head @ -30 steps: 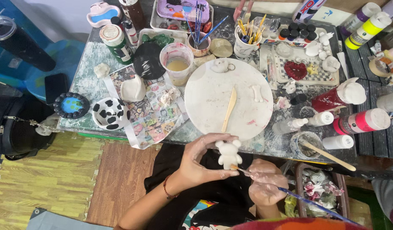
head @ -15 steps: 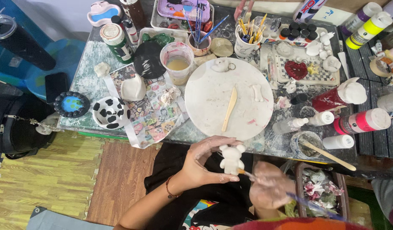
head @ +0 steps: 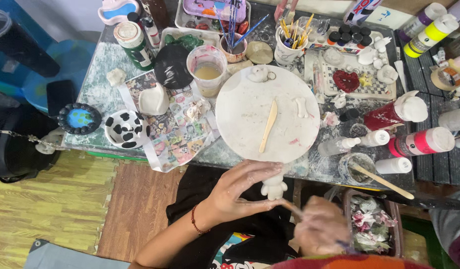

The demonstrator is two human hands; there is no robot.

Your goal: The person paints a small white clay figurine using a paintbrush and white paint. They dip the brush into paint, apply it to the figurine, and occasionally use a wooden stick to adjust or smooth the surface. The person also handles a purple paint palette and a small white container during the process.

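white clay figure held below the round board

the white clay figure (head: 274,188) sits off the counter (head: 103,97), just past its near edge, at 6 o'clock from the round white board (head: 266,119). the left hand (head: 238,192) pinches the figure from the 9 o'clock side, thumb and fingers closed around its upper part, the legs hanging free. the right hand (head: 320,231) is at 4 o'clock from the figure and motion-blurred; it is closed on a thin brush (head: 291,207), whose tip meets the figure's lower right side. the exact finger positions of this hand cannot be told.

on the board lie a wooden modelling stick (head: 269,125) near centre and a small white clay piece (head: 302,107) at 2 o'clock from the stick. a second clay lump (head: 259,73) rests on the board's rim at 12 o'clock.

at 10 o'clock from the board stands a clear cup of cloudy water (head: 207,71). at 9 o'clock, well apart, is a black-and-white spotted bowl (head: 124,129). at 3 o'clock lie several paint bottles, among them a pink bottle (head: 420,141) on its side. at 4 o'clock a small jar with a wooden stick (head: 360,168) stands near the counter edge.
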